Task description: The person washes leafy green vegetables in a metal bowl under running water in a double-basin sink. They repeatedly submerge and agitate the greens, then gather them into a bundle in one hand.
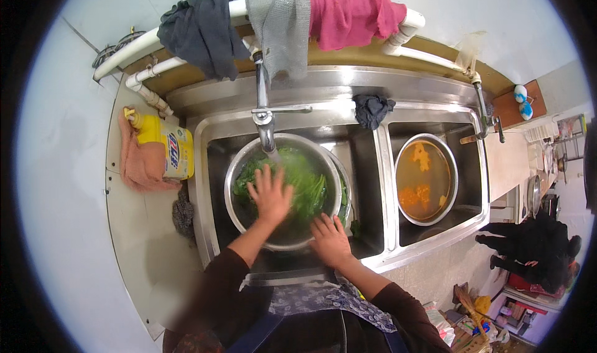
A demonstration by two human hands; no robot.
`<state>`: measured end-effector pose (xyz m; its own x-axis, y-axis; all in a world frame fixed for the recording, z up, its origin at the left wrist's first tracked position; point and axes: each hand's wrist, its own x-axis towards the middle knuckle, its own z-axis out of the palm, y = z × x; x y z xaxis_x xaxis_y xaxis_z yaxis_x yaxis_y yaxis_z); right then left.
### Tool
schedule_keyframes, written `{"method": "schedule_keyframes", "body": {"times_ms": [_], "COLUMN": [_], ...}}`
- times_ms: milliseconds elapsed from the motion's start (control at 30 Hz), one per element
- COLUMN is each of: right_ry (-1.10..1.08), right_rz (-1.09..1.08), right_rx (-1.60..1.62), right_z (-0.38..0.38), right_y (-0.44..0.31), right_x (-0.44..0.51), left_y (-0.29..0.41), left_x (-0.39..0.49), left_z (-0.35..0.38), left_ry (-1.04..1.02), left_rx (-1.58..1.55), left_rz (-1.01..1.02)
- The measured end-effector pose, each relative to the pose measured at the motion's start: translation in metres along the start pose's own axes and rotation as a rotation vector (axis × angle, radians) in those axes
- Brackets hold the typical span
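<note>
A round metal basin (228,192) stands in the left bowl of a stainless steel sink, filled with water and leafy greens (298,180). From the faucet (267,133), water runs down onto the leaves. My left hand (270,196), fingers spread and slightly blurred, is over the greens just below the stream. At the basin's near right rim lies my right hand (332,241), its fingers apart and reaching over the edge. Partly hidden beneath the basin, a second metal vessel (347,166) shows at its right, with more green leaves in it.
The right sink bowl holds a metal basin (424,180) of cloudy liquid with orange bits. A dark cloth (372,110) lies on the divider. A yellow detergent jug (172,147) stands left. Cloths, including a pink one (354,17), hang overhead. A person in black (536,250) is at far right.
</note>
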<state>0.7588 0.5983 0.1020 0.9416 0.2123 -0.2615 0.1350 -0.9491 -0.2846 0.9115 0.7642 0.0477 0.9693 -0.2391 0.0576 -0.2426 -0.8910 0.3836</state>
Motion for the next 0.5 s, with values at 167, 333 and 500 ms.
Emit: {"method": "schedule_keyframes", "body": {"times_ms": [167,333,500], "right_ry": [0.029,0.06,0.071], "right_rz": [0.019,0.006,-0.005], "right_rx": [0.043,0.035,0.034], "right_z": [-0.001,0.0,-0.001], "right_y": [-0.001,-0.002,-0.001], "right_x": [0.0,0.001,-0.001], "left_y": [0.007,-0.005,0.004], "left_x": [-0.011,-0.002,-0.005], "left_z": [0.002,0.019,0.005], "left_ry": [-0.273,-0.32,-0.477], "left_rx": [0.056,0.148,0.107], "left_rz": [0.33,0.344,0.372]}}
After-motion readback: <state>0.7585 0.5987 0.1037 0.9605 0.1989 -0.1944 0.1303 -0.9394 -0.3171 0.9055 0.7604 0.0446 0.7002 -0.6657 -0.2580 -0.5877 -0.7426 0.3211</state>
